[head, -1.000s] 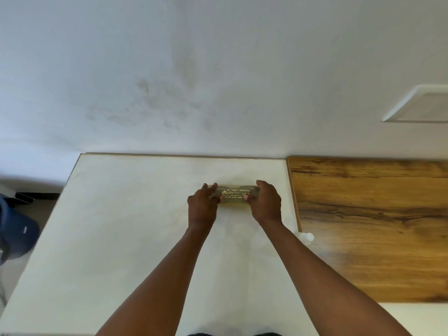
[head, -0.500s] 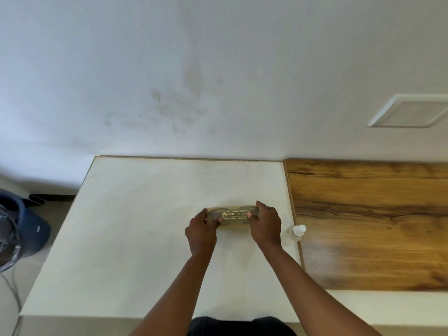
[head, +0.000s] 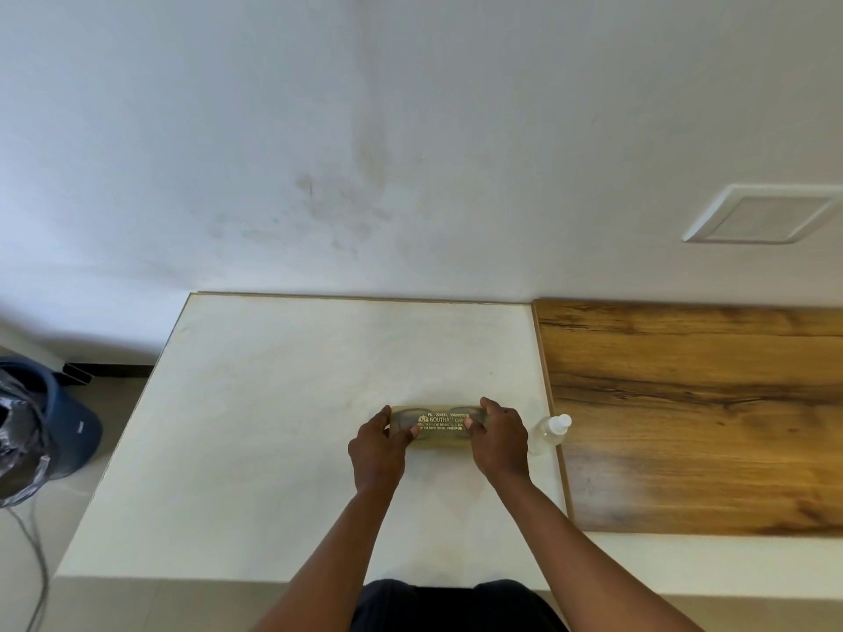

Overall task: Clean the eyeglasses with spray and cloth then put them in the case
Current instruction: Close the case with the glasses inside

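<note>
gripped at both ends: translucent case (head: 437,426) pinched between left hand (head: 376,449) on its left end and right hand (head: 499,437) on its right end, thumbs curled onto the printed top, fingers wrapped over the far edge. lying flat and lengthwise on the white tabletop (head: 273,403), lid closed as far as can be seen, gold lettering facing up. dark rounded shapes faintly visible through the lid, apparently eyeglasses (head: 410,421) inside, too blurred to be sure. just right of the case, beyond the right hand: clear spray bottle (head: 549,431) with white cap, tilted or lying toward the right, sitting at the seam where the white top meets the wooden panel (head: 693,412). whether touching the right hand, cannot tell. left of the case: wide bare stretch of white surface running to the table's left edge. behind the case: more bare surface up to the back edge, flush against the white wall (head: 365,152). in front of the case: bare surface down to the near edge, crossed only by both forearms. right of the case: wooden panel, bare, running out of view. far left of the case, off the table and down on the floor: blue bin (head: 68,426) with a grey plastic liner, a thin cable trailing beside it. up and right of the case, on the wall: white square plate (head: 762,214).
</note>
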Available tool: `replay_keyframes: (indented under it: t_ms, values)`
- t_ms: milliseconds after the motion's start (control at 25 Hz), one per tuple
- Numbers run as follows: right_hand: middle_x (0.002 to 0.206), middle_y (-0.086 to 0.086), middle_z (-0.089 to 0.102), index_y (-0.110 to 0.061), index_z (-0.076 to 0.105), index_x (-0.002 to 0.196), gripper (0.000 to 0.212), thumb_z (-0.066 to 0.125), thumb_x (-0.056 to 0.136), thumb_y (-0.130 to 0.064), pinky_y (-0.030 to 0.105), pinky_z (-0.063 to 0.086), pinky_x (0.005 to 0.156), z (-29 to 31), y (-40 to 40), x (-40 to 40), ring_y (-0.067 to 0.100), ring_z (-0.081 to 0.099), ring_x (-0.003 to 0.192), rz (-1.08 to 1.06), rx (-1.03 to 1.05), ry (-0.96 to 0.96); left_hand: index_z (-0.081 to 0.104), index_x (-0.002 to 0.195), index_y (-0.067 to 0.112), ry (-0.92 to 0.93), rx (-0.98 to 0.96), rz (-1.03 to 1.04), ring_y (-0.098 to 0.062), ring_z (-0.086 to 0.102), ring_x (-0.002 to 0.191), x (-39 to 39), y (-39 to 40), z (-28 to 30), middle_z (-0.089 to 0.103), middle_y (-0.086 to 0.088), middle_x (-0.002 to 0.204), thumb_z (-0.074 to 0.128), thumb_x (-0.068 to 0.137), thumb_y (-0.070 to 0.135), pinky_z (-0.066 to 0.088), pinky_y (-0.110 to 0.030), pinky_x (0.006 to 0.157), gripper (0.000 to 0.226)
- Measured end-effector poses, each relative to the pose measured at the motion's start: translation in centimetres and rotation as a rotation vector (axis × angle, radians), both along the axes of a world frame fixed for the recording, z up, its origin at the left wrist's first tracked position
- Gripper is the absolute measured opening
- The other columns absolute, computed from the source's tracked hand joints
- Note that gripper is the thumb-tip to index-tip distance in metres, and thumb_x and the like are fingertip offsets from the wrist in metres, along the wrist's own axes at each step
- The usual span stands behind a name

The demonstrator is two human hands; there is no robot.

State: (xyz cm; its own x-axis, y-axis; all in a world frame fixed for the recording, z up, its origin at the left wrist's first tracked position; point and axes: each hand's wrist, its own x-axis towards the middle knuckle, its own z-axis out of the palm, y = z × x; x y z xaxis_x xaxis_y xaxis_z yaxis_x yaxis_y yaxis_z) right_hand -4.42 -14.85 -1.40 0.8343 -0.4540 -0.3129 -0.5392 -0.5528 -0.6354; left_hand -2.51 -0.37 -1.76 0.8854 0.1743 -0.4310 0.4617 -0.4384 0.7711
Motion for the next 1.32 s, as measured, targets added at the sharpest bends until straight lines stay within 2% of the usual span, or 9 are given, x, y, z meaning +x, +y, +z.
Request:
replay_keyframes:
  t_ms: [320,480,640,760,880,1000,1080,1160,1320]
  values:
    - [0.132,0.019,0.044,-0.008,0.04,0.136,0.047,0.053,0.092,-0.017,0.031,0.031,0.101,0.2,-0.2,-0.1,0.029,0.039,0.127,0.017,0.002,-0.024,0.045,0.133,0.007,-0.005,0.0,-0.007,-0.029,0.051,0.119,0.0,0.0,0.2,0.058,-0.014,0.127,0.073,0.078,0.024,0.037,-0.036,0.101,0.064]
    - [0.134,0.016,0.041,-0.006,0.043,0.132,0.042,0.052,0.092,-0.015,0.032,0.03,0.103,0.9,-0.1,-0.6,0.029,0.035,0.128,0.042,-0.013,-0.111,0.041,0.135,0.006,-0.033,-0.017,0.015,-0.026,0.048,0.123,-0.1,0.0,0.7,0.052,-0.014,0.134,0.072,0.079,0.023,0.037,-0.034,0.101,0.067]
    - [0.115,0.013,0.055,-0.005,0.06,0.112,0.024,0.056,0.089,-0.01,0.026,0.037,0.088,1.3,0.0,-2.4,0.027,0.048,0.112,0.066,-0.063,-0.277,0.049,0.127,0.004,-0.183,0.037,-0.005,-0.028,0.05,0.118,-0.8,-1.2,1.6,0.054,-0.015,0.127,0.067,0.083,0.015,0.04,-0.04,0.1,0.049]
    - [0.101,0.012,0.061,-0.004,0.065,0.097,0.013,0.058,0.087,-0.008,0.029,0.043,0.081,0.9,-0.3,-4.0,0.025,0.055,0.099,0.069,-0.033,-0.287,0.059,0.115,0.005,-0.263,0.002,-0.078,-0.021,0.057,0.101,-1.7,-3.1,2.0,0.057,-0.011,0.117,0.065,0.083,0.008,0.044,-0.023,0.089,0.033]
    - [0.088,0.008,0.063,-0.005,0.065,0.087,0.009,0.058,0.088,-0.011,0.024,0.041,0.071,0.3,-0.8,-5.7,0.021,0.058,0.086,0.018,-0.004,-0.276,0.063,0.108,0.005,-0.244,-0.018,-0.177,-0.011,0.056,0.088,-2.8,-5.2,2.1,0.061,-0.009,0.109,0.065,0.083,0.011,0.035,-0.003,0.073,0.026]
    - [0.075,0.003,0.06,-0.006,0.063,0.079,0.01,0.06,0.087,-0.011,0.015,0.034,0.059,-0.4,-2.0,-7.7,0.02,0.057,0.074,-0.089,-0.001,-0.287,0.066,0.102,0.006,-0.197,-0.077,-0.257,-0.012,0.06,0.087,-3.9,-7.3,2.0,0.066,-0.008,0.103,0.065,0.083,0.012,0.037,-0.005,0.072,0.019]
    - [0.076,0.007,0.062,-0.004,0.059,0.082,0.008,0.06,0.087,-0.011,0.017,0.037,0.059,-0.7,-3.0,-8.6,0.025,0.059,0.074,-0.193,0.041,-0.291,0.067,0.101,0.007,-0.151,-0.116,-0.291,-0.012,0.062,0.09,-4.9,-8.8,2.0,0.068,-0.007,0.102,0.064,0.084,0.012,0.04,-0.008,0.074,0.018]
    - [0.087,0.013,0.063,-0.001,0.056,0.095,0.013,0.056,0.089,-0.013,0.025,0.043,0.067,-0.9,-4.0,-8.9,0.029,0.06,0.082,-0.278,0.076,-0.274,0.065,0.107,0.008,-0.13,-0.145,-0.302,-0.011,0.061,0.094,-5.4,-10.2,2.1,0.068,-0.006,0.106,0.063,0.085,0.013,0.039,-0.006,0.075,0.023]
    - [0.108,0.022,0.06,0.008,0.051,0.114,0.028,0.054,0.089,-0.005,0.03,0.046,0.081,-0.1,-5.7,-8.1,0.03,0.057,0.101,-0.203,0.035,-0.349,0.054,0.126,0.013,-0.127,-0.177,-0.368,-0.016,0.059,0.108,-5.1,-12.3,2.7,0.062,-0.003,0.12,0.059,0.088,0.01,0.039,-0.012,0.084,0.039]
